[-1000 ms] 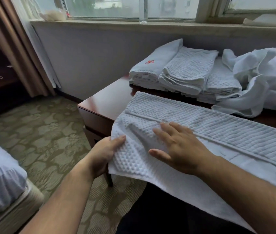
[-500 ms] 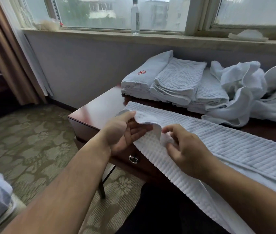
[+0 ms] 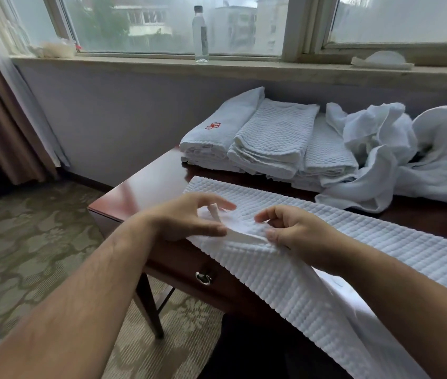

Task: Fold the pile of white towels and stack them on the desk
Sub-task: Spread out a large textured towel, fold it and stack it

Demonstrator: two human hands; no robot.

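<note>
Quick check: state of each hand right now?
Left hand: pinches the near end of the waffle towel.
Right hand: fingers curled, pinches the same towel's folded edge.

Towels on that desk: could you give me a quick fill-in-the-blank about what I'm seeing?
1. The spread towel on the desk is pinched by ____ hands, the left hand and the right hand.
2. The emblem on the folded towels is coloured ____.
3. The bottle on the window sill stands ____.
4. The crumpled pile lies to the ____ of the folded towels.
Missing words: both; red; upright; right.
</note>
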